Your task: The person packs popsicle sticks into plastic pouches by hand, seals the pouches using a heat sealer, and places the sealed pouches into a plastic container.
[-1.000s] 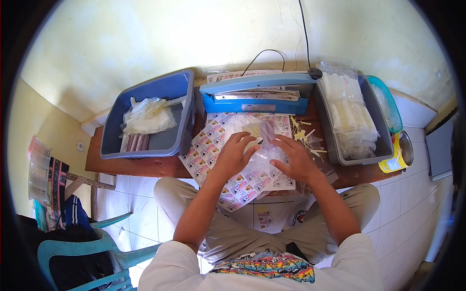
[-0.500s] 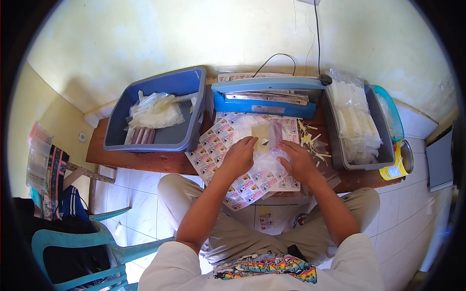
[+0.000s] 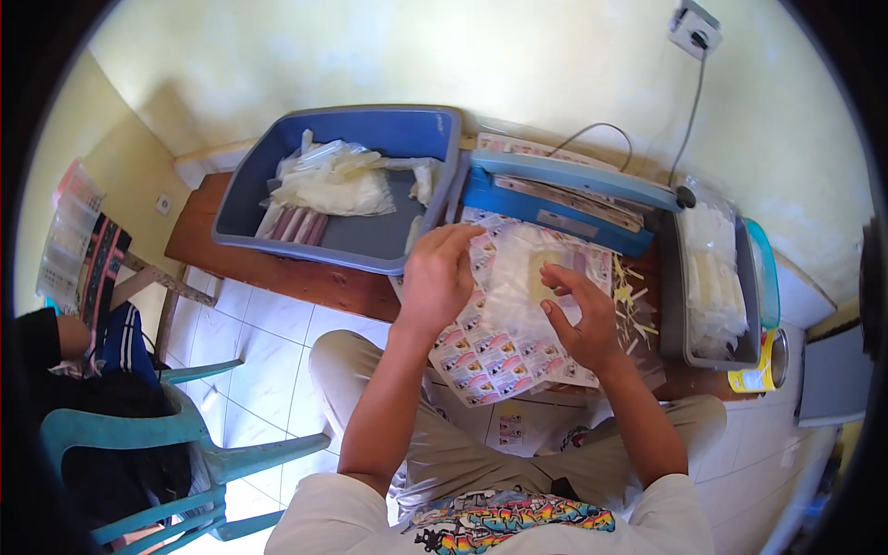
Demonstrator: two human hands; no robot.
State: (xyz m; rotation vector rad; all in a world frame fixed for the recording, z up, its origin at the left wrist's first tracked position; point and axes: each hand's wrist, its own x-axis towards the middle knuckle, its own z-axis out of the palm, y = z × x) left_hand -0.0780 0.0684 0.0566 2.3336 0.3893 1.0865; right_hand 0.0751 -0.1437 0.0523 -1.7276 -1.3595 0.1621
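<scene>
Since the last frame the left hand (image 3: 439,282) has left the clear plastic bag (image 3: 511,289) and swung over to the front right corner of the left tub (image 3: 356,233), and my view has turned with the head. I see its fingers bent and close together; what they hold, if anything, is hidden from me, and I can't tell whether they touch the rim. My feed shows the right hand (image 3: 590,324) loosely curled over the bag, thumb and fingers well apart, gripping nothing that I can see. That bag lies on printed label sheets (image 3: 504,356) near the middle of the worktop (image 3: 277,281). Behind it, the blue impulse sealer (image 3: 566,220) stands along the back edge. Pale offcuts (image 3: 632,301) lie between the sheets and the right tub (image 3: 674,314), which holds plastic-wrapped packets (image 3: 717,245); I make out a yellow tin (image 3: 754,377) at the worktop's front right corner.
</scene>
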